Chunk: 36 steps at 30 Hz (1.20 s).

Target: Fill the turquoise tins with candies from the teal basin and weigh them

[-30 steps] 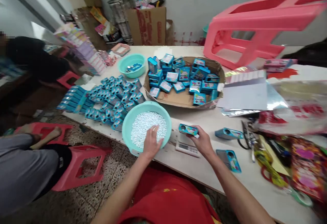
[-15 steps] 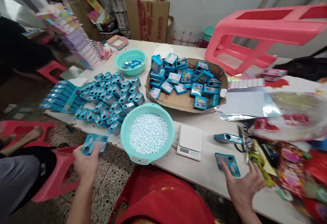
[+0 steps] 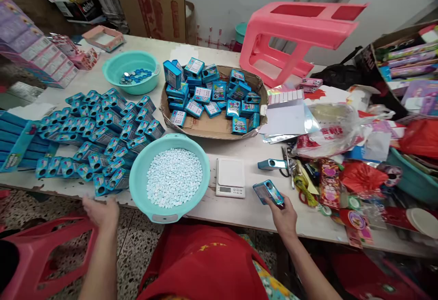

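Note:
My right hand (image 3: 284, 215) grips the near end of a small blue box with a round hole (image 3: 268, 192), tilted just over the table right of the scale. My left hand (image 3: 101, 212) is slightly blurred, its fingers stretched out with nothing seen in them, at the table's front edge just below the rows of blue boxes (image 3: 112, 147). Between the hands stand a turquoise basin (image 3: 136, 186) of pale blue candies (image 3: 174, 176) and a white digital scale (image 3: 231, 172). Another blue box (image 3: 273, 164) lies beyond the one I hold.
Behind the basin, a cut-down carton (image 3: 205, 128) holds many blue boxes. A second turquoise basin (image 3: 112, 69) contains blue and silver round pieces. A pink stool (image 3: 273, 30) lies tipped at the back. Scissors (image 3: 284, 167), plastic bags (image 3: 328, 128) and packets crowd the right side.
The view has swung right. My left hand no longer shows the blue box it held over the left edge. My right hand, fingers spread before, has closed on a blue box.

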Each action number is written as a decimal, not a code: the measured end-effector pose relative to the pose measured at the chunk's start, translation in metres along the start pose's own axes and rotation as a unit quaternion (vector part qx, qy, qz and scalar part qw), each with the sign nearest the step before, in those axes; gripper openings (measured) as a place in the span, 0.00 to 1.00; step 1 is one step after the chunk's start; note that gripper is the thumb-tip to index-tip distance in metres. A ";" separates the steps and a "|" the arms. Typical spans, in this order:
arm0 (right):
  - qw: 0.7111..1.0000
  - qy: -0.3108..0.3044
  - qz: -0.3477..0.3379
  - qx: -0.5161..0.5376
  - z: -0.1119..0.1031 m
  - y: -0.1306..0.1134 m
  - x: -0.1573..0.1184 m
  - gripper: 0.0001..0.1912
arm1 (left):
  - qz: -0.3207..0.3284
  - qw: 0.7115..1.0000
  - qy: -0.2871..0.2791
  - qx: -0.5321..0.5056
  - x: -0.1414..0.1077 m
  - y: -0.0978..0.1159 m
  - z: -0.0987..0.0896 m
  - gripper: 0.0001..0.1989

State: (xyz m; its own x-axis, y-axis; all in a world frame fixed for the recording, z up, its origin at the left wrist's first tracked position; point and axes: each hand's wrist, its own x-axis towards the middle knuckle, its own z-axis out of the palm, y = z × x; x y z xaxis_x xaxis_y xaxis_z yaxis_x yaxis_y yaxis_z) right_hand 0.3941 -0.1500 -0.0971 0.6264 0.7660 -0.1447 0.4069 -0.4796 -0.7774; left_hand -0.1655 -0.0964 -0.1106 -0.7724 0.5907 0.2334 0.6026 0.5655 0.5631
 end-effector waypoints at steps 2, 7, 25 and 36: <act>0.998 -0.030 -0.035 0.033 0.009 -0.017 -0.003 0.31 | 0.052 0.998 0.027 0.008 -0.028 0.034 -0.012 0.26; 0.981 -0.101 -0.156 0.054 0.063 -0.055 0.007 0.24 | 0.295 0.910 -0.278 0.084 -0.094 0.118 0.012 0.22; 0.944 0.089 -0.290 -0.133 0.007 -0.021 0.127 0.25 | 0.185 0.838 -0.505 0.086 -0.137 0.150 0.053 0.21; 0.939 0.122 -0.308 -0.094 0.009 -0.018 0.097 0.18 | 0.130 0.924 -0.353 -0.071 -0.105 0.163 0.031 0.18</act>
State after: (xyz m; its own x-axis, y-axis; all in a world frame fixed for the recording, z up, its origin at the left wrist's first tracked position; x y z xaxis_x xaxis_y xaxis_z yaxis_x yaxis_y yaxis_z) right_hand 0.4414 -0.0632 -0.1026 0.3584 0.8131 0.4588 0.8379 -0.0634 -0.5421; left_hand 0.0202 -0.0487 -0.0682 -0.2519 0.9524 -0.1718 0.6785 0.3004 0.6704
